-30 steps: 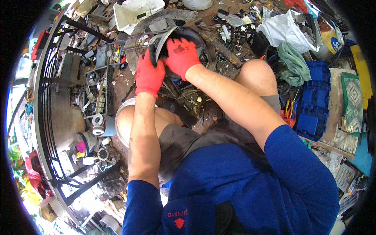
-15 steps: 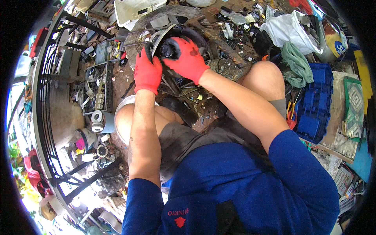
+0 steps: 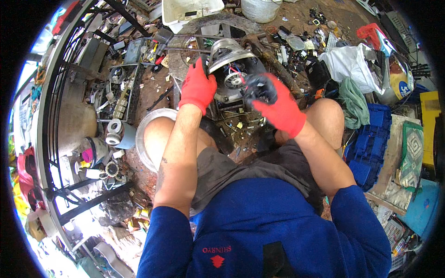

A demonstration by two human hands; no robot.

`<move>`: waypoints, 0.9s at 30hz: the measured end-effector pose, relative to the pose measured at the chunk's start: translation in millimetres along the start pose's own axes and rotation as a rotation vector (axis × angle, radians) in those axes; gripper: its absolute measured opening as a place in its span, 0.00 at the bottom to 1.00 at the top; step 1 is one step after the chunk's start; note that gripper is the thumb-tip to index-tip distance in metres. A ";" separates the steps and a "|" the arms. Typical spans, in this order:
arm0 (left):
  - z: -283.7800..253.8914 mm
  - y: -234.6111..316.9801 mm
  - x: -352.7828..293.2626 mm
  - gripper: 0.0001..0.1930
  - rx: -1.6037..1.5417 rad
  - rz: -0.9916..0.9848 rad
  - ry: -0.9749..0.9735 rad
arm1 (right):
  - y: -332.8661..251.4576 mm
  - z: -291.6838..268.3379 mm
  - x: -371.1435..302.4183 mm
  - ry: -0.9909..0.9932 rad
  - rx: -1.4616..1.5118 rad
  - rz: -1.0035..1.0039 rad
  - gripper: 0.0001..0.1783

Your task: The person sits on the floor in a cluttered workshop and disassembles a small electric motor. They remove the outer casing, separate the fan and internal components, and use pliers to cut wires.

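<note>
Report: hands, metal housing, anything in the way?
Left gloved hand on round metal housing, at its rim. Right gloved hand by the open side, contents unclear. Reddish wire exposed at the opening.

the brown floor [image 3: 296,25] looks like bare, uneven earth, and small scraps are strewn over much of it. toward the upper right corner it gives way to a paler grey surface [image 3: 421,69]. along the left runs a metal rack [image 3: 95,203] with dark bars and a pale outer rail, bent into a curve by the lens, and a tan panel [image 3: 72,118] stands behind the bars. on the right lies a weathered board [image 3: 389,171], with a yellow panel [image 3: 431,120] and a light blue sheet [image 3: 422,206] beside it. strong daylight pours in from the left, burning out the lower left to white
</note>
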State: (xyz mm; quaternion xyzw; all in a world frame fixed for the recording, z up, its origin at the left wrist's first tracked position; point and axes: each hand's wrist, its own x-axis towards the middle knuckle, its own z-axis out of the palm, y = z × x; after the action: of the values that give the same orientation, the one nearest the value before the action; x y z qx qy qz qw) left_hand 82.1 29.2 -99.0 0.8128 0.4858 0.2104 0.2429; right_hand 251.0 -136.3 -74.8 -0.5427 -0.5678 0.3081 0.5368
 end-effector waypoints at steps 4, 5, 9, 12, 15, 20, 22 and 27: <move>-2.7 -6.5 -2.7 0.28 -0.061 0.049 0.055 | 0.8 13.8 -4.6 -0.025 -0.164 -0.014 0.27; -3.2 -17.5 -3.3 0.28 -0.094 0.042 0.045 | 6.9 16.9 -4.2 -0.043 -0.158 -0.025 0.27; -21.0 -14.4 -11.9 0.30 -0.081 -0.046 -0.043 | 32.6 20.5 -5.9 -0.090 -0.143 0.025 0.28; -39.3 -3.2 -28.0 0.31 0.178 -0.124 -0.063 | 29.3 20.7 -5.8 -0.133 -0.188 -0.007 0.26; -63.0 11.9 -46.0 0.29 -0.125 -0.276 -0.314 | 26.1 16.8 -8.3 -0.100 -0.146 -0.008 0.25; -9.0 31.5 -100.4 0.19 -1.188 -0.467 -0.488 | 35.2 17.8 0.6 -0.153 -0.214 -0.236 0.23; 5.8 27.1 -104.3 0.18 -1.288 -0.446 -0.470 | 32.6 10.0 3.6 -0.189 -0.153 -0.256 0.25; 10.0 23.1 -102.2 0.19 -1.403 -0.401 -0.459 | 27.3 6.8 -3.1 -0.124 0.300 0.082 0.27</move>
State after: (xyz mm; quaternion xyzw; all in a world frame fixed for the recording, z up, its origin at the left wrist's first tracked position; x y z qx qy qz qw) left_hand 58.9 -73.3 -103.9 0.3879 0.3140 0.2475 0.8304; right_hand 251.9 -131.6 -102.8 -0.4592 -0.5250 0.4439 0.5625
